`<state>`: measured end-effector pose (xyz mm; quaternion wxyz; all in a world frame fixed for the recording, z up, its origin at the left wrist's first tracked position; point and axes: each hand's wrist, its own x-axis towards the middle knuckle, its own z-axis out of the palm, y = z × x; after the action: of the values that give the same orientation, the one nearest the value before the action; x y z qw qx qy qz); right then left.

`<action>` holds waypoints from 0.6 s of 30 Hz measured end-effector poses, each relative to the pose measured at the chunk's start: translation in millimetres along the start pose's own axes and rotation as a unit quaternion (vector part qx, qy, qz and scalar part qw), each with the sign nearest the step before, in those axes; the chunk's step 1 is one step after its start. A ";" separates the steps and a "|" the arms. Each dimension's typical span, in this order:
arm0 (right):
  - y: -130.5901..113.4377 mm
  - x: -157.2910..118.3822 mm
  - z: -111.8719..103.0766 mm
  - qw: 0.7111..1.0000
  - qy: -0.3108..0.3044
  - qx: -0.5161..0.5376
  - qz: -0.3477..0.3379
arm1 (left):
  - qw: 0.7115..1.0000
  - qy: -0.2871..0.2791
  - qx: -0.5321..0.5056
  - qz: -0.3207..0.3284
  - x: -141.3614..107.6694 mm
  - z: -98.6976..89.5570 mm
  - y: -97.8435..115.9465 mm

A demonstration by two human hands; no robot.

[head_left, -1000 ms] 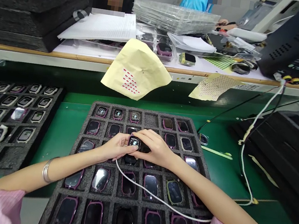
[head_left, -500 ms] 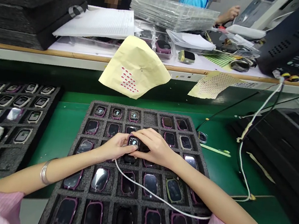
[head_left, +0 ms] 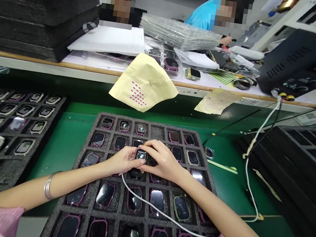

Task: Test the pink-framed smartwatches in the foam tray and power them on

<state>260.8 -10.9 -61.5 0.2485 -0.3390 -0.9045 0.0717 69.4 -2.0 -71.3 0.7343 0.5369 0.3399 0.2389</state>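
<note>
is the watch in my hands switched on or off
On. The watch, held between the left hand and right hand above the foam tray, shows a lit screen with pale markings; most watches around it have dark screens.

Two bare hands, left (head_left: 123, 160) and right (head_left: 161, 161), closed together on one small lit-screen smartwatch (head_left: 141, 155). Two dark foam trays of watches: one centre (head_left: 156, 132), one left (head_left: 57, 115). Two yellow sticker sheets (head_left: 145, 81). Two other people behind the far bench.

An electronics assembly workshop: foam trays (head_left: 82, 186) of smartwatches (head_left: 158, 200) on a green surface (head_left: 65, 140), power supply (head_left: 305, 65) far right.
</note>
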 end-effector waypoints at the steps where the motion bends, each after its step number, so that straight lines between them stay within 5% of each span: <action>1: -0.2 0.1 -0.1 1.000 0.001 -0.002 -0.001 | 1.000 0.001 0.002 0.004 0.3 -0.3 -1.0; 9: 7.7 4.0 -12.4 0.998 0.022 -0.007 -0.056 | 0.998 -0.002 0.033 0.057 9.2 -1.5 -19.3; 14: 46.9 8.9 -33.9 0.994 0.043 -0.009 0.097 | 0.998 -0.016 0.040 0.047 10.7 0.8 -24.2; 18: 70.3 3.5 -43.5 0.990 -0.026 -0.063 0.127 | 0.999 -0.007 0.028 0.028 5.5 4.5 -16.2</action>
<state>320.8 43.1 -43.3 0.1916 -0.4638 -0.8633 0.0541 76.2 -5.9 -87.1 0.7142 0.5681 0.3265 0.2462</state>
